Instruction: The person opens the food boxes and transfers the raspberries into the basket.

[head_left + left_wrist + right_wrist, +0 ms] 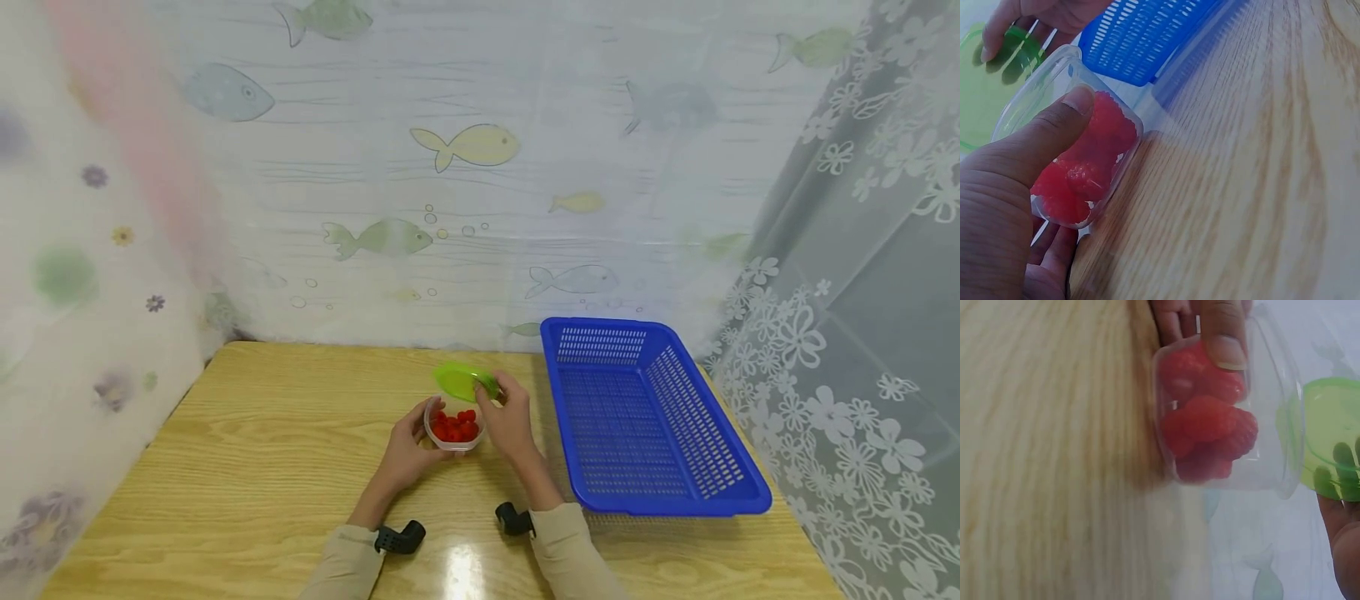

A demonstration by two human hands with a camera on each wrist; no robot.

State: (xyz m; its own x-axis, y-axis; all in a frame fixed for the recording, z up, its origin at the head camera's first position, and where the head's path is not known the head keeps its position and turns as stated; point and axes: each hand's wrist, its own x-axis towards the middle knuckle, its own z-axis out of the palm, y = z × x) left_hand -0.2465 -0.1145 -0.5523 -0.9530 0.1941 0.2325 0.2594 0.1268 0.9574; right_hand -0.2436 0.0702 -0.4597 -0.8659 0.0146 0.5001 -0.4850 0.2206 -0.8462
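Note:
A clear plastic container (456,446) with red raspberries (454,428) in it sits on the table in the head view. My left hand (407,450) grips its left side, with the thumb pressed along the near wall, as the left wrist view shows of the container (1054,69). Just above and behind the open rim, my right hand (510,414) pinches a translucent green lid (457,382) by its right edge. In the right wrist view the lid (1329,419) stands apart from the rim, with fingers behind it showing through.
A blue plastic basket (630,503) with slotted walls stands on the right of the wooden table (247,467), close to my right forearm. Behind the table hangs a pale curtain (480,275) printed with fish. Black wrist mounts (400,537) sit on both arms.

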